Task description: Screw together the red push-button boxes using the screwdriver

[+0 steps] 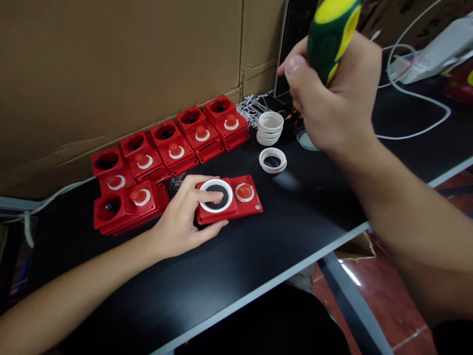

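My left hand (pixel 188 212) grips the left end of a red box (pixel 236 209) lying on the black table. One finger rests on the round black face inside the box's white ring (pixel 229 197). A clear red dome lamp (pixel 244 191) sits at the box's other end, with a screw head near its corner. Raised above the table, my right hand (pixel 332 93) is closed around a green and yellow screwdriver handle (pixel 327 42). The screwdriver's shaft is hidden behind the hand.
Several similar red boxes (pixel 162 167) stand in a row along the cardboard (pixel 148 59), with another (pixel 158 197) in front. White rings (pixel 263 135) are stacked near a pile of screws (pixel 251 109); more rings (pixel 275 170) lie closer. A white cable (pixel 424 93) loops at right.
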